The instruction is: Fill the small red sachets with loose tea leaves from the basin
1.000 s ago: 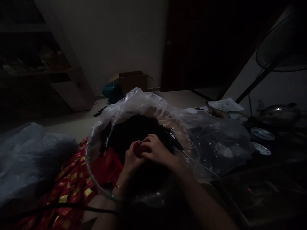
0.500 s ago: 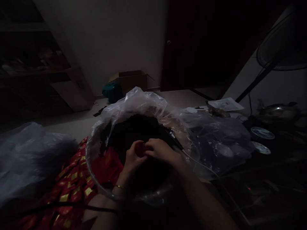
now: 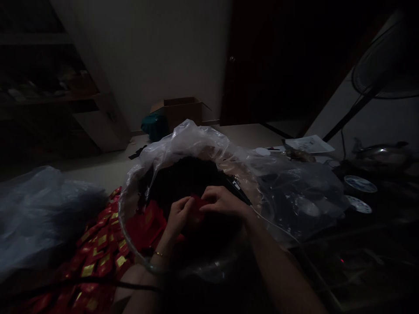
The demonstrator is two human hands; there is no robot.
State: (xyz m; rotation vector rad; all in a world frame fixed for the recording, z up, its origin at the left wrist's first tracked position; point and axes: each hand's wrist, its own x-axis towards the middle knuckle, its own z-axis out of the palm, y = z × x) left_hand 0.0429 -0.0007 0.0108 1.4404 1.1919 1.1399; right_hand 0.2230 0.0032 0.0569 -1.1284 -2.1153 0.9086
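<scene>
Red and thin: pinching little packet [image 3: 197, 213] between left hand [image 3: 178, 216] and right hand [image 3: 224, 203], over black stringy heap [image 3: 188, 176] in plastic-lined tub [image 3: 240, 169]. Maybe spreading packet open. Next, likely needs steady pinch, gentle pull.

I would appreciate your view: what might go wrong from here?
The left hand and right hand pinch a red piece above the plastic-lined container; a slip could drop it inside, onto the dark material.

The white cord runs beside the right forearm, which might snag it and tug the black device.

The dim light could hide a poor grip, as details between the fingers are hard to see.
</scene>
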